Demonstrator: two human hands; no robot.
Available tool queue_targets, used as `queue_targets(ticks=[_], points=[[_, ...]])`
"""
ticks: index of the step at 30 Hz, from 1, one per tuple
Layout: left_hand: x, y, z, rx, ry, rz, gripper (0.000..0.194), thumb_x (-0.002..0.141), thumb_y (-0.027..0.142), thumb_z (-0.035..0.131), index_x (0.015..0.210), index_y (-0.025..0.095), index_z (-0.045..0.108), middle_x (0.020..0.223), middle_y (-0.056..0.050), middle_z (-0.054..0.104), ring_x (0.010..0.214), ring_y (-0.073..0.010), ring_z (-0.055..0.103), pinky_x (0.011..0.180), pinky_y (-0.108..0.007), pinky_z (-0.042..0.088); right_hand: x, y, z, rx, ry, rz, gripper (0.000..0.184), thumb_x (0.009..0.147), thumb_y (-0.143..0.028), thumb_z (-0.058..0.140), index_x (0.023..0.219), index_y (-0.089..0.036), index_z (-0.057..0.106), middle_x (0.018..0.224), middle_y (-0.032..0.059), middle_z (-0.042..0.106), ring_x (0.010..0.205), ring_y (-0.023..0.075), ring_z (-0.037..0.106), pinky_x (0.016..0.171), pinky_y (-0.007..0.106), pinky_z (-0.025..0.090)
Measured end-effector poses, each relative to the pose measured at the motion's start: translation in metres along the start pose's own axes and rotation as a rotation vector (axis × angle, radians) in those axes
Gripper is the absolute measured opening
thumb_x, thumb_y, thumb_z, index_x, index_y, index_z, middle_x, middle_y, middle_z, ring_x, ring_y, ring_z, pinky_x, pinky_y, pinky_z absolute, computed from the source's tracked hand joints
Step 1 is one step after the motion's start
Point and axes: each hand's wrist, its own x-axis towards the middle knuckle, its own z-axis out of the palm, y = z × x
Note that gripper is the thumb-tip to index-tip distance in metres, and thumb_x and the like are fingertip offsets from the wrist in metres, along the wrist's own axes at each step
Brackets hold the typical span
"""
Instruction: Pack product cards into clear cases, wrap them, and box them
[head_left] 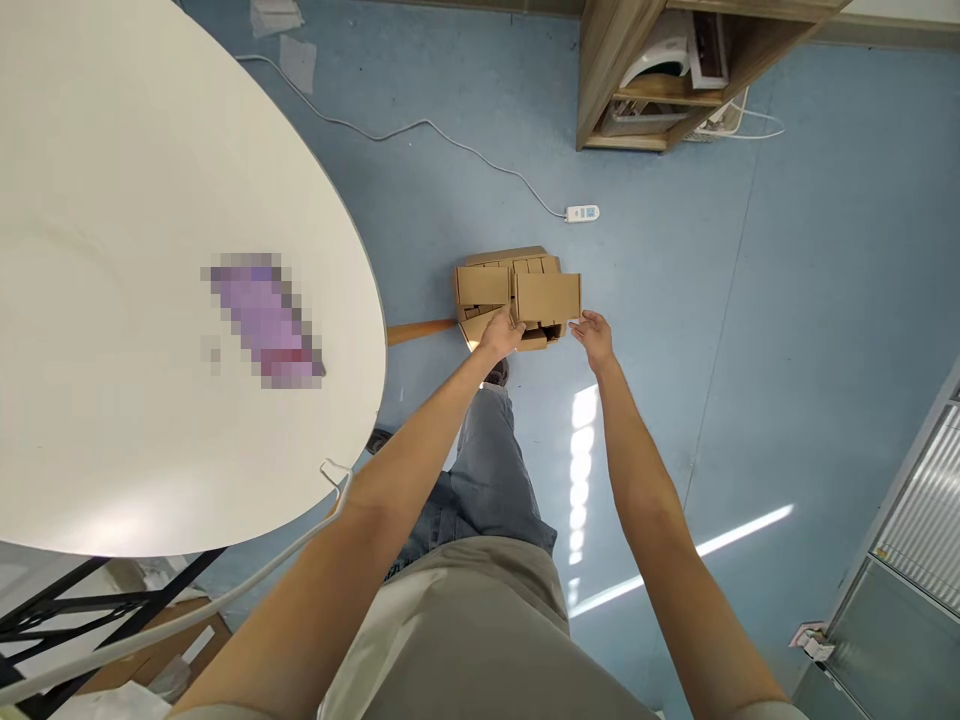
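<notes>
A small flat brown cardboard box (548,297) lies level at the top of a pile of similar boxes, held at its lower left corner by the curled fingers of my left hand (504,332). Close to the lower right corner of that box is my right hand (595,338), fingers slightly apart and apparently holding nothing. Beneath, an opened larger carton (506,255) on the floor contains several small cardboard boxes. Another small box (482,286) sits at its left side. The left fingertips are partly hidden.
To the left, a white round-edged table (172,430) bears a blurred purple object (266,320). A white power strip (582,213) trails its cable over the blue floor (825,250). A wooden shelf unit (622,60) stands ahead, and glass-panelled doors (870,620) at right.
</notes>
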Motion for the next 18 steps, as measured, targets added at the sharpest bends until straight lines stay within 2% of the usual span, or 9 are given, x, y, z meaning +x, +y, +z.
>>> queue_targets(ticks=[3, 7, 12, 14, 18], points=[[-0.007, 0.002, -0.006, 0.071, 0.073, -0.098, 0.044, 0.091, 0.018, 0.076, 0.133, 0.01, 0.065, 0.126, -0.016, 0.075, 0.138, -0.0355, 0.061, 0.117, -0.041, 0.045, -0.002, -0.007, -0.001, -0.028, -0.027, 0.099, 0.03, 0.084, -0.037, 0.083, 0.107, -0.024, 0.069, 0.111, 0.0076, 0.073, 0.109, 0.0236, 0.073, 0.102, 0.043, 0.062], [-0.049, 0.009, -0.021, 0.002, 0.068, -0.096, 0.039, 0.084, 0.016, 0.08, 0.122, 0.016, 0.072, 0.128, -0.015, 0.075, 0.132, -0.0348, 0.066, 0.119, -0.045, 0.047, -0.043, -0.022, -0.004, -0.032, -0.129, 0.098, 0.024, 0.083, -0.038, 0.084, 0.098, -0.023, 0.073, 0.115, 0.0075, 0.076, 0.111, 0.0231, 0.074, 0.107, 0.043, 0.06], [-0.136, 0.024, -0.054, 0.016, 0.031, -0.003, 0.02, 0.085, 0.021, 0.077, 0.105, 0.02, 0.076, 0.123, -0.013, 0.078, 0.118, -0.0318, 0.072, 0.116, -0.049, 0.051, -0.13, -0.049, -0.008, -0.002, -0.177, 0.068, 0.038, 0.076, -0.049, 0.09, 0.102, -0.024, 0.075, 0.124, 0.0076, 0.079, 0.115, 0.0242, 0.075, 0.112, 0.046, 0.057], [-0.175, 0.031, -0.07, 0.0, -0.015, 0.058, 0.013, 0.088, 0.024, 0.075, 0.1, 0.02, 0.077, 0.117, -0.011, 0.08, 0.114, -0.0298, 0.072, 0.113, -0.046, 0.053, -0.168, -0.061, -0.007, -0.004, -0.19, 0.046, 0.043, 0.075, -0.052, 0.091, 0.104, -0.024, 0.076, 0.126, 0.0092, 0.079, 0.114, 0.0249, 0.075, 0.114, 0.046, 0.057], [-0.251, 0.04, -0.106, -0.023, -0.074, 0.124, 0.016, 0.089, 0.037, 0.076, 0.096, 0.023, 0.076, 0.109, -0.009, 0.081, 0.106, -0.0297, 0.073, 0.1, -0.041, 0.059, -0.243, -0.086, 0.006, -0.052, -0.254, -0.02, 0.05, 0.075, -0.058, 0.09, 0.109, -0.024, 0.077, 0.128, 0.0108, 0.079, 0.115, 0.0258, 0.076, 0.115, 0.047, 0.056]])
